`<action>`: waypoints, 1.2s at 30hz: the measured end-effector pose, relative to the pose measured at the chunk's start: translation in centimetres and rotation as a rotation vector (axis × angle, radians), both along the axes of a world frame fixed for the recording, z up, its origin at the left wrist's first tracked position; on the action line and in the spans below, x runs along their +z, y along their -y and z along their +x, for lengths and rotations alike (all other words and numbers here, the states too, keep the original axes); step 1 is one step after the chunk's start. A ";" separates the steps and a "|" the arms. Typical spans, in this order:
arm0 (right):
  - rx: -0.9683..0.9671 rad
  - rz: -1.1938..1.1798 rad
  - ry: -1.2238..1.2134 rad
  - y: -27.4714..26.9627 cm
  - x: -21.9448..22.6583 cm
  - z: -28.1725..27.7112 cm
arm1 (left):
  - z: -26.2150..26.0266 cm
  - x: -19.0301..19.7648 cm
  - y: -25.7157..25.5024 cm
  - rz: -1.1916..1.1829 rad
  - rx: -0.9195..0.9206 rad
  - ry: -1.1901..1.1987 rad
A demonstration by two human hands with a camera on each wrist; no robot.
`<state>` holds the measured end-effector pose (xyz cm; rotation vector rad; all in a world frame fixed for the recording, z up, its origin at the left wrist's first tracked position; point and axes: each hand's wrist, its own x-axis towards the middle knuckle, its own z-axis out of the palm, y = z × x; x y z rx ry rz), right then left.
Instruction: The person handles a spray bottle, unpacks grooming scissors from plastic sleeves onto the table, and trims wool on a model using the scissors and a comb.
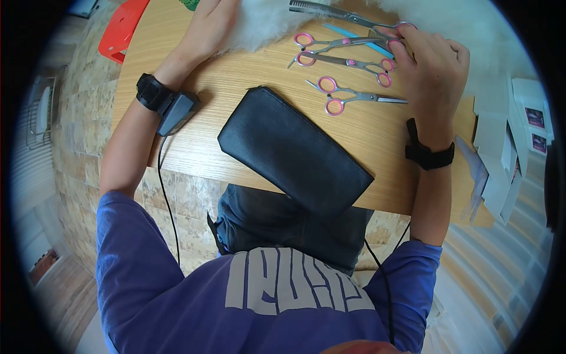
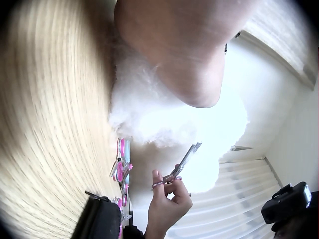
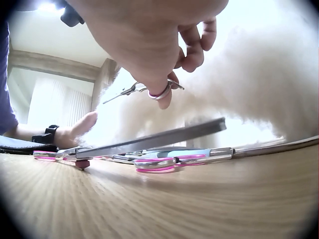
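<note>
My right hand point(image 1: 433, 71) holds thinning scissors point(image 1: 330, 10) with pink finger rings. The thumb and a finger are in the rings, and the toothed blade points left beside the white fluffy fur point(image 1: 262, 23). In the right wrist view, the remaining fingers point(image 3: 197, 45) curl loosely above the scissors point(image 3: 132, 90). My left hand point(image 1: 212, 26) lies against the fur point(image 2: 149, 104) on its left side, its fingertips hidden. Several more scissors with pink rings point(image 1: 354, 94) lie on the table below the right hand, along with a slim light-blue tool point(image 1: 383, 50).
A black zip pouch point(image 1: 289, 147) lies across the wooden table point(image 1: 194, 153), overhanging its front edge. A red chair point(image 1: 124, 26) stands off the left corner. White opened packaging point(image 1: 501, 171) is at the right. A cable point(image 1: 160, 183) hangs from the left wrist camera.
</note>
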<state>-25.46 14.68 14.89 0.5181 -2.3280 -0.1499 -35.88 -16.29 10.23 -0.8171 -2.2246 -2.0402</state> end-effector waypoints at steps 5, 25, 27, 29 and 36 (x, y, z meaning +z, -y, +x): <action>0.018 0.005 -0.014 0.1 0.0 0.0 | -0.4 -0.5 0.4 -0.065 0.037 -0.035; 0.058 -0.142 0.051 1.0 0.1 0.3 | 0.1 0.2 0.4 -0.136 0.081 -0.042; -0.014 -0.145 0.048 1.0 0.1 0.3 | 0.1 0.3 0.3 -0.094 0.029 -0.005; -0.047 -0.145 0.085 1.1 0.2 0.5 | 0.0 -0.1 0.4 -0.119 0.080 -0.061; -0.023 -0.102 0.110 0.9 0.1 0.4 | -0.3 -0.9 0.7 -0.154 0.164 -0.092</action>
